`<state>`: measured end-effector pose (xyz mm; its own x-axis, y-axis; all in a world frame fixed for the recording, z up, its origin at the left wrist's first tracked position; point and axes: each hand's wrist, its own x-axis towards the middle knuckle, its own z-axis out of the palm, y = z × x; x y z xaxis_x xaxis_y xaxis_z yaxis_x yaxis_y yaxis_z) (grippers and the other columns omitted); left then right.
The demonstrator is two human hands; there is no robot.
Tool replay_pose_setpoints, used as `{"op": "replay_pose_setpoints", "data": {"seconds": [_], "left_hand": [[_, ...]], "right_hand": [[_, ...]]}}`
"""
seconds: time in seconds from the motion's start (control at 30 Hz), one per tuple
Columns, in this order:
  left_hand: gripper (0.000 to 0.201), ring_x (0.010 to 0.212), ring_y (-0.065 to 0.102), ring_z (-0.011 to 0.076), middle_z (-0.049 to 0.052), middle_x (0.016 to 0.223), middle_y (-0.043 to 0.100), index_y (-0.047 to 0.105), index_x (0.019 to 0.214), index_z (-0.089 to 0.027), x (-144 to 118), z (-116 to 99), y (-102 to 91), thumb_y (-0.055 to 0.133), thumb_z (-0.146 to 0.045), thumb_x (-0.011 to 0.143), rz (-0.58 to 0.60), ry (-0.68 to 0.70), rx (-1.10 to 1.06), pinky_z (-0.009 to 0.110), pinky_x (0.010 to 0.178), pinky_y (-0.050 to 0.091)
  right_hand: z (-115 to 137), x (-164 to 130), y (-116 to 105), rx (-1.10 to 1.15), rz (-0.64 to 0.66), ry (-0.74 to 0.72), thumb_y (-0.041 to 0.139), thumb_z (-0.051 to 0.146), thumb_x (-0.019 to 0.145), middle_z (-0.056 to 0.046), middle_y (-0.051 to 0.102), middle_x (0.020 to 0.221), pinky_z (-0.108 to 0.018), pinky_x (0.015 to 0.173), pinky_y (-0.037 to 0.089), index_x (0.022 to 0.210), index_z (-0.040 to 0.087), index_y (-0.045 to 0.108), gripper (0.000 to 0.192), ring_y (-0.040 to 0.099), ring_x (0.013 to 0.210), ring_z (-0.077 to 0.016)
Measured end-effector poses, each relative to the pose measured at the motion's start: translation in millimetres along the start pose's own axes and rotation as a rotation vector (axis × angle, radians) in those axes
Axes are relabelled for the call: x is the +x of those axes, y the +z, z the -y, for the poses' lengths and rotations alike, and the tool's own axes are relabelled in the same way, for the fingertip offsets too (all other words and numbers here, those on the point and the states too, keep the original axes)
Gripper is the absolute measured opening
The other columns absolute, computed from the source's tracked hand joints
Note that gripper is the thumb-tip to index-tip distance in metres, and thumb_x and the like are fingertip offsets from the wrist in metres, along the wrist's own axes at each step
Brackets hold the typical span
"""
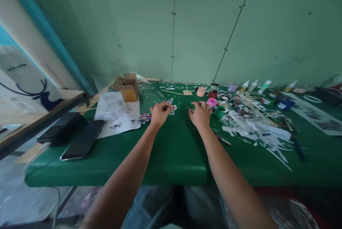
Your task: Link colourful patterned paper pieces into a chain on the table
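Observation:
My left hand is closed over the green table, fingertips pinched round a small dark piece that is too small to name. Under and beside it lie colourful patterned cut-outs, one at the wrist's left and another just past the fingers. To the right, my right hand hovers low over the table with its fingers bent and apart, and nothing shows in it. Right behind that hand stands an open pink paint jar, with a green paint jar beside it.
Paper scraps and thin sticks pile up on the right, near glue bottles and a blue paint jar. On the left are printed sheets, a small cardboard box and a phone. A green wall closes off the back.

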<state>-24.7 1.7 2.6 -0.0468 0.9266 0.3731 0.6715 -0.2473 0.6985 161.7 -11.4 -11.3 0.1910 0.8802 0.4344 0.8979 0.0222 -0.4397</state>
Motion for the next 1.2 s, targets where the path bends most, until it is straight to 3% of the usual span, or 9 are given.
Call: {"op": "replay_pose_setpoints", "data": {"seconds": [0.1, 0.23, 0.43, 0.57, 0.7, 0.83, 0.97, 1.07, 1.2], "left_hand": [[0.02, 0.092, 0.058, 0.0215, 0.001, 0.077, 0.07, 0.072, 0.082, -0.023, -1, -1, 1.1, 0.057, -0.037, 0.08, -0.001, 0.012, 0.001, 0.041, 0.095, 0.029], [0.019, 0.092, 0.058, 0.0212, 0.001, 0.081, 0.071, 0.071, 0.082, -0.023, -2, -1, 1.6, 0.057, -0.036, 0.081, 0.011, 0.035, 0.016, 0.04, 0.095, 0.029], [0.015, 0.091, 0.058, 0.0201, 0.0, 0.084, 0.071, 0.071, 0.085, -0.025, -4, -1, 4.7, 0.061, -0.034, 0.079, 0.058, 0.115, 0.035, 0.043, 0.096, 0.029], [0.013, 0.094, 0.058, 0.02, -0.001, 0.089, 0.069, 0.071, 0.087, -0.027, -3, 4, 7.6, 0.061, -0.029, 0.079, 0.088, 0.217, 0.014, 0.04, 0.093, 0.036], [0.028, 0.09, 0.059, 0.0159, 0.004, 0.106, 0.063, 0.063, 0.105, -0.022, 1, 12, 9.1, 0.058, -0.018, 0.078, -0.027, 0.27, -0.079, 0.03, 0.085, 0.045], [0.031, 0.099, 0.057, 0.0199, 0.008, 0.113, 0.061, 0.058, 0.111, -0.02, 4, 18, 9.5, 0.053, -0.021, 0.081, -0.087, 0.127, 0.04, 0.034, 0.088, 0.045], [0.043, 0.115, 0.049, 0.0309, 0.008, 0.122, 0.06, 0.055, 0.121, -0.024, -2, 18, 12.8, 0.053, -0.041, 0.082, 0.137, 0.011, 0.281, 0.049, 0.096, 0.037], [0.048, 0.122, 0.043, 0.0319, 0.004, 0.131, 0.056, 0.054, 0.124, -0.028, -6, 17, 14.3, 0.057, -0.037, 0.077, 0.271, 0.075, 0.381, 0.05, 0.099, 0.032], [0.052, 0.122, 0.044, 0.0278, 0.001, 0.123, 0.063, 0.053, 0.126, -0.031, -6, 18, 13.7, 0.055, -0.022, 0.075, 0.336, 0.132, 0.361, 0.047, 0.1, 0.031]], "right_hand": [[12, 1, 7, 0.554, 0.14, -0.146, 0.051, 0.034, 0.084, -0.01, 0.064, 0.101, -0.034, 0.082, 0.045, 0.102, 0.018, 0.065, 0.028, 0.059, 0.092, -0.0212], [24, -1, 16, 0.963, 0.336, -0.025, 0.061, 0.041, 0.075, -0.005, 0.067, 0.083, -0.027, 0.066, 0.047, 0.096, 0.016, 0.066, 0.033, 0.06, 0.075, -0.0173], [24, -4, 15, 1.026, 0.442, 0.058, 0.063, 0.046, 0.073, -0.003, 0.064, 0.07, -0.024, 0.057, 0.044, 0.082, 0.015, 0.068, 0.033, 0.056, 0.063, -0.0141], [23, -3, 16, 1.041, 0.416, 0.09, 0.067, 0.043, 0.069, 0.001, 0.059, 0.062, -0.023, 0.053, 0.042, 0.075, 0.016, 0.065, 0.028, 0.052, 0.054, -0.0115], [21, -1, 14, 1.104, 0.398, 0.234, 0.07, 0.038, 0.067, 0.003, 0.056, 0.055, -0.025, 0.05, 0.044, 0.075, 0.017, 0.06, 0.024, 0.052, 0.049, -0.0122], [21, -3, 5, 1.031, 0.466, 0.152, 0.07, 0.038, 0.07, 0.003, 0.058, 0.058, -0.024, 0.048, 0.045, 0.077, 0.019, 0.054, 0.025, 0.056, 0.049, -0.0128], [20, -6, 1, 0.653, 0.649, -0.144, 0.056, 0.047, 0.083, -0.002, 0.065, 0.065, -0.022, 0.049, 0.041, 0.07, 0.018, 0.057, 0.032, 0.055, 0.048, -0.0111], [14, -2, 4, 0.347, 0.523, -0.151, 0.042, 0.042, 0.091, -0.004, 0.066, 0.064, -0.024, 0.055, 0.04, 0.069, 0.019, 0.062, 0.038, 0.058, 0.055, -0.014], [3, 4, 11, 0.192, 0.271, -0.052, 0.041, 0.015, 0.088, -0.005, 0.07, 0.089, -0.025, 0.068, 0.043, 0.102, 0.02, 0.065, 0.028, 0.063, 0.08, -0.0169]]}}
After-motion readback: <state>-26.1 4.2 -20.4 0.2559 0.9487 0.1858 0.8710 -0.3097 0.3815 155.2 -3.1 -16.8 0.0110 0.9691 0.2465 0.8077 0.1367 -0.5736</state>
